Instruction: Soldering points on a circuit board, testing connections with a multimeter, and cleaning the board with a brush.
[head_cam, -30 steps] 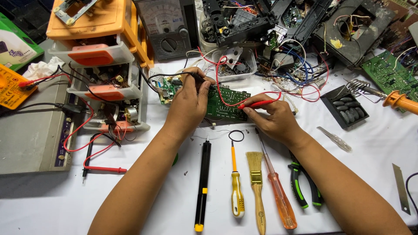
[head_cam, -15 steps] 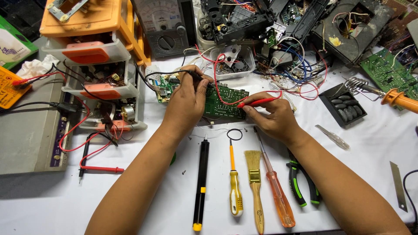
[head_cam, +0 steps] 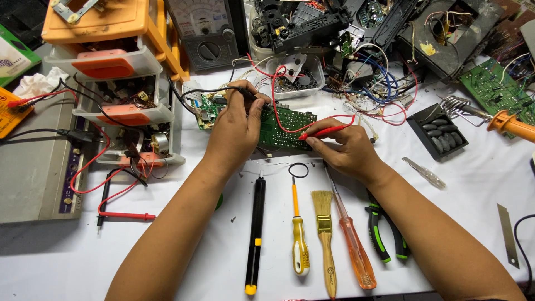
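Observation:
A green circuit board (head_cam: 285, 127) lies on the white table (head_cam: 457, 223) between my hands. My left hand (head_cam: 234, 128) rests on its left end and pinches a black test probe (head_cam: 245, 93) whose tip touches the board's upper edge. My right hand (head_cam: 345, 150) holds a red test probe (head_cam: 326, 131) with its tip on the board's right part. Red and black leads loop up from both probes toward the analog multimeter (head_cam: 207, 30) at the back.
In front of my hands lie a black pen-shaped tool (head_cam: 256, 231), a yellow screwdriver (head_cam: 298, 234), a brush (head_cam: 325, 234), an orange screwdriver (head_cam: 351, 239) and green-handled pliers (head_cam: 384, 237). An orange drawer unit (head_cam: 111, 61) stands left, a soldering iron (head_cam: 501, 122) right, scrap electronics behind.
Both hands stay on the board with the probes; the red probe tip has shifted only slightly. The view has moved a little.

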